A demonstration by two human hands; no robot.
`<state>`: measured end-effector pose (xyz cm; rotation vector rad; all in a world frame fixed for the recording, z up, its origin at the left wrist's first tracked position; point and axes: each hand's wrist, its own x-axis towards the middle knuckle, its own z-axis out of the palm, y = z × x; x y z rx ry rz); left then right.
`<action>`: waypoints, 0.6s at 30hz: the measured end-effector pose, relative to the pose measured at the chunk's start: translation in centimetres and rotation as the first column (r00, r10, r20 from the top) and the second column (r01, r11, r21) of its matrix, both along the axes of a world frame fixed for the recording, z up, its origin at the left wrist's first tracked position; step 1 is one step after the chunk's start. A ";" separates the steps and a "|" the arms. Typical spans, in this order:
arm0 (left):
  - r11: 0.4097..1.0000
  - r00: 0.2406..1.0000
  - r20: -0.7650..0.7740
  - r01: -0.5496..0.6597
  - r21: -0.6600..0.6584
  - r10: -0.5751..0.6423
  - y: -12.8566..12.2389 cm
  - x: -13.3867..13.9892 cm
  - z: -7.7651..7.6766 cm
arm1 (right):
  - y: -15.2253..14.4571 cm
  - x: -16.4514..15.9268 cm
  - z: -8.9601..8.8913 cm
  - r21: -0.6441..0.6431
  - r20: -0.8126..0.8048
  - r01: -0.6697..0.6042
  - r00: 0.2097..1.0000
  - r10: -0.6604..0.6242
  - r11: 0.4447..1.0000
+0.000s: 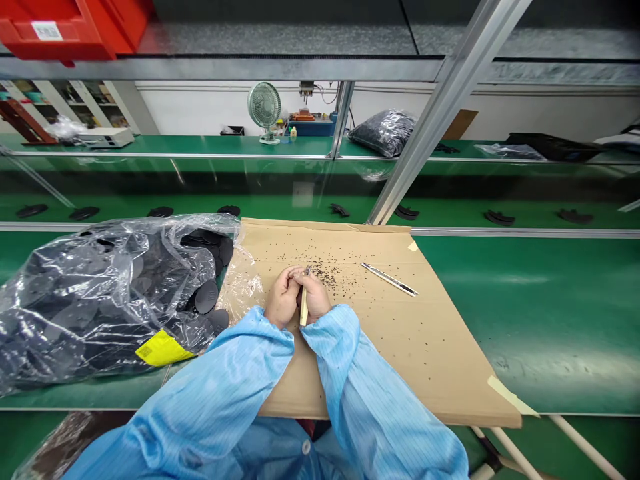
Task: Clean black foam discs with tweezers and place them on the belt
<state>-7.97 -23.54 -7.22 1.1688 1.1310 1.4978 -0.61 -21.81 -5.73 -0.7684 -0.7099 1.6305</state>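
Observation:
My right hand (317, 297) is closed around cream-handled nippers (304, 308), whose small metal tip points away from me. Pressed close beside it, my left hand (283, 297) has its fingers curled in. Something dark shows between the two hands, but the fingers mostly cover it, and I cannot make out its kind. Both hands are over a cardboard sheet (390, 347). Many tiny black scraps (327, 272) lie scattered just beyond the fingers. To the right, a utility knife (390, 279) rests on the cardboard.
A clear plastic bag (115, 293) of flat black oval parts (206, 297) spreads on the left, with a yellow label (163, 348). Behind runs a green belt (300, 193) carrying spaced black parts (340, 210). A metal post (440, 127) slants up at the right. A fan (264, 107) stands farther back.

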 end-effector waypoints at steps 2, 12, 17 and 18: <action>1.000 1.000 0.000 -0.001 0.003 0.001 0.0 0.0 0.0 | 0.0 0.0 0.0 -0.008 -0.007 -0.001 1.000 0.001 1.000; 1.000 1.000 0.009 -0.012 0.013 0.012 0.0 0.1 0.1 | -0.1 0.0 0.2 -0.013 -0.008 -0.001 1.000 0.001 1.000; 1.000 1.000 0.022 -0.015 0.016 0.015 -0.1 0.2 0.3 | -0.1 -0.1 0.2 -0.031 -0.024 0.003 1.000 -0.004 1.000; 1.000 1.000 0.022 -0.015 0.014 0.015 -0.1 0.2 0.3 | -0.1 -0.1 0.3 -0.034 -0.032 0.005 0.999 -0.006 0.999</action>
